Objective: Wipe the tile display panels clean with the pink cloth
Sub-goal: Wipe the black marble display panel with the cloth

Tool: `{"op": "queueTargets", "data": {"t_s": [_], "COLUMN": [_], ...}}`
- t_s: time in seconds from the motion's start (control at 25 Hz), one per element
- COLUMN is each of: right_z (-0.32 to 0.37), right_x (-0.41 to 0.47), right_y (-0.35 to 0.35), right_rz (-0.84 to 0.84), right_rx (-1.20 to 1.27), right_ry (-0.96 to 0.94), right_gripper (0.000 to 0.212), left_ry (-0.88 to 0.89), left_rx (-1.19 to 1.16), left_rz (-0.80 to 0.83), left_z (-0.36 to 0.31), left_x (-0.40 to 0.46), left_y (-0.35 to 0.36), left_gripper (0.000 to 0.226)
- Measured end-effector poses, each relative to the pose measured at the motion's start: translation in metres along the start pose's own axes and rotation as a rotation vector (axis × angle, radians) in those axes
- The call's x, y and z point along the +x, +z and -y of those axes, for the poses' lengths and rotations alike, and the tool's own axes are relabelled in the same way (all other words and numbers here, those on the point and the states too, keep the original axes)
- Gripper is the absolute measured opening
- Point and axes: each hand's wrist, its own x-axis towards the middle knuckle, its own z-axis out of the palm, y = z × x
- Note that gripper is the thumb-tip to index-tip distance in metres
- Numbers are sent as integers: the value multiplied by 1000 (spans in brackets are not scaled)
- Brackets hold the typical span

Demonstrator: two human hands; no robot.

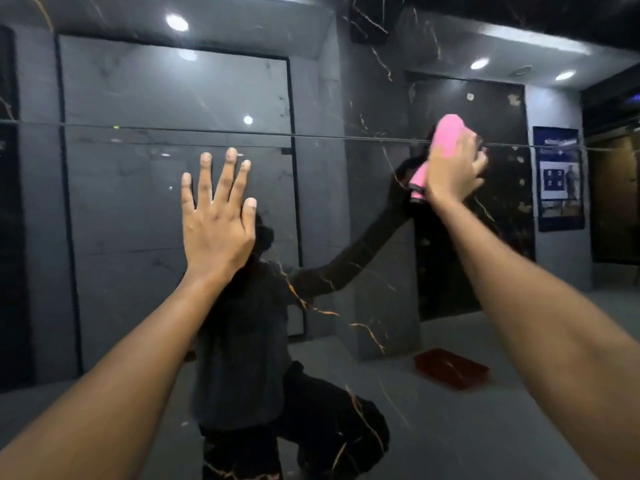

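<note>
The left hand [216, 226] lies flat on the glossy dark tile panel [363, 237], fingers [228, 171] spread straight; the right hand [452, 171] grips the pink cloth [445, 133], pressing it to the panel. A horizontal seam [311, 135] crosses near both hands.

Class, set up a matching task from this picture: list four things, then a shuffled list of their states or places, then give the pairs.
Things:
1. left hand
2. right hand
3. pink cloth
4. red tray

States:
A. reflected low on the right
B. flat, fingers spread
C. held against the tile panel
D. gripping the cloth

Pairs: 1-B, 2-D, 3-C, 4-A
</note>
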Motion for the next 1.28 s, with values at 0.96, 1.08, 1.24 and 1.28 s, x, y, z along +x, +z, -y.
{"op": "queueTargets", "data": {"t_s": [0.96, 1.08, 1.24, 1.28], "right_z": [-159, -160, -145, -150], "right_x": [-31, 74, 59, 23], "right_y": [-7, -26, -26, -17], "right_rz": [356, 190, 31, 66], "right_rx": [-38, -18, 47, 67], "right_ry": [-1361, -751, -416, -525], "right_gripper": [77, 78, 79, 81], "left_ry": [-26, 73, 79, 83], "left_rx": [-16, -25, 84, 92], "left_rz": [118, 115, 102, 99], "left_z": [-145, -152, -129, -127], "left_x": [-9, -79, -132, -134], "left_y": [27, 26, 42, 44], "left_gripper": [60, 59, 57, 57]}}
